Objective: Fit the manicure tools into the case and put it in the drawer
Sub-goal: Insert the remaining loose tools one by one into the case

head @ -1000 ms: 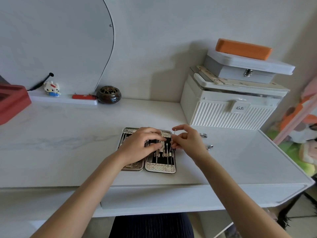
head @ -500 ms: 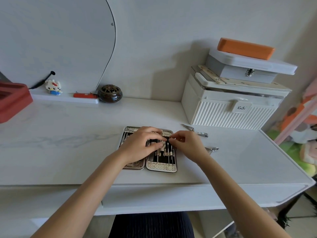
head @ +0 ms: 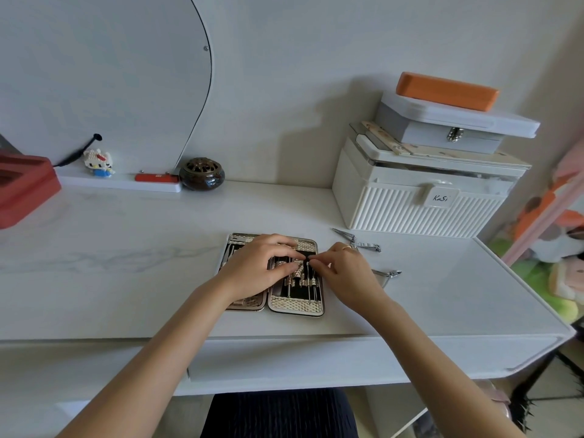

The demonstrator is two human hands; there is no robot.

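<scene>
Head view: case (head: 297, 306) is laid open flat near the desk (head: 126, 279) front edge, about mid-width, both halves side by side. Thin tools (head: 309, 287) are seen strapped in the right half; left half is mostly covered. Left hand (head: 252, 268) is rested on the case, fingers bent down onto the hinge area and right half's upper part, pressing; nothing is seen pinched in it. Right hand (head: 346, 273) is placed at the right half's upper edge, thumb and forefinger closed together on a small tool top (head: 308, 263); which tool cannot be told. A ring is seen on one right finger.

Two loose tools are left on the desk right of the case: scissors-like tool (head: 344, 234) with clipper (head: 369, 247) just behind the right hand, and nipper (head: 387, 275) beside the right wrist, apart from the case.

White box (head: 420, 210) is set at the desk's back right corner, a grey box (head: 455, 134) stacked on it, an orange block (head: 447, 91) on top. Dark pot (head: 202, 174), red bar (head: 156, 178) and toy figure (head: 98, 162) are lined along the back edge at left. Red tray (head: 22, 184) is at the left edge. Drawer front (head: 284, 361) below the desk edge is closed.
</scene>
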